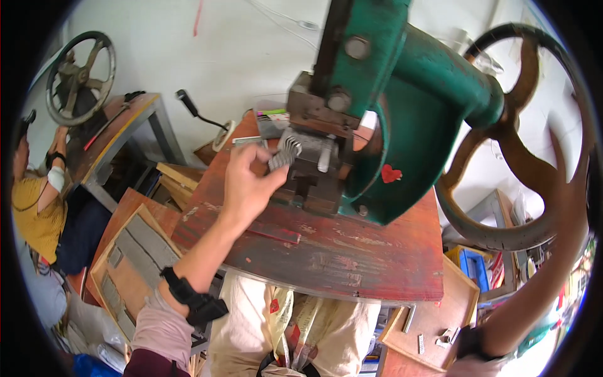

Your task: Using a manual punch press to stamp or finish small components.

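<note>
My left hand (248, 185) pinches a short stack of grey ribbed strips (286, 151), apparently metal, between thumb and fingers. It holds the stack at the left side of the die block (314, 166) under the ram of a green hand press (392, 119). A small pale metal pin or bar (325, 155) stands out on the die's front. Far to the right, my right hand (568, 157) is at the rim of the press's large handwheel (524, 235). Motion smears its fingers, so their grip does not show.
The press stands on a worn red wooden table (352, 264). A wooden tray (141, 251) with grey strips lies left; another tray (433, 320) with small metal pieces sits lower right. Behind the die is a grey box (271, 125). Another person (41, 195) works at a second handwheel (80, 78).
</note>
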Demonstrator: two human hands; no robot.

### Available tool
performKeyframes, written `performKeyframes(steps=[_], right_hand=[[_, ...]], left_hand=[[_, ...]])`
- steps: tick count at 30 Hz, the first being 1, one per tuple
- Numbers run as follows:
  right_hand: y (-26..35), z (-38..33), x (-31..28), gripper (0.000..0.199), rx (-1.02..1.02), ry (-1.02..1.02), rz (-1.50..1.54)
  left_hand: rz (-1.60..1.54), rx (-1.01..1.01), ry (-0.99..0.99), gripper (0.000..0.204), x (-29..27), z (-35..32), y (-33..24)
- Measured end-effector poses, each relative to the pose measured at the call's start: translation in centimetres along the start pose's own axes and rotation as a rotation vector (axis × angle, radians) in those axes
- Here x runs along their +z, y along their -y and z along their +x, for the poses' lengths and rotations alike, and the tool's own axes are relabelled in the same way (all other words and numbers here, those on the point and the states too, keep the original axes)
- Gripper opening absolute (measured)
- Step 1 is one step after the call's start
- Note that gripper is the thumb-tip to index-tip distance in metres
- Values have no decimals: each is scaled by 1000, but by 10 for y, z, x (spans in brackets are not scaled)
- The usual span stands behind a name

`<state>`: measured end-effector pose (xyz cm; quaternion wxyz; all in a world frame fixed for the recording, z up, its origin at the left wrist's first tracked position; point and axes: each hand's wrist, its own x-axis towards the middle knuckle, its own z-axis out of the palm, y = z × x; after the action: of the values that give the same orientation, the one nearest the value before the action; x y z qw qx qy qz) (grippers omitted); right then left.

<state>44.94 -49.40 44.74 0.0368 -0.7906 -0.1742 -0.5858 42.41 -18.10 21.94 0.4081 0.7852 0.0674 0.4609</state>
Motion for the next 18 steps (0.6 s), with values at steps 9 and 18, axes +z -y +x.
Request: performKeyframes(steps=[9, 18], right_hand=[[196, -258, -9, 27, 1756, 931, 2143], [174, -276, -27, 19, 1808, 862, 2101]], left_hand=[[48, 168, 149, 29, -60, -151, -57], [82, 360, 222, 36, -61, -182, -68]])
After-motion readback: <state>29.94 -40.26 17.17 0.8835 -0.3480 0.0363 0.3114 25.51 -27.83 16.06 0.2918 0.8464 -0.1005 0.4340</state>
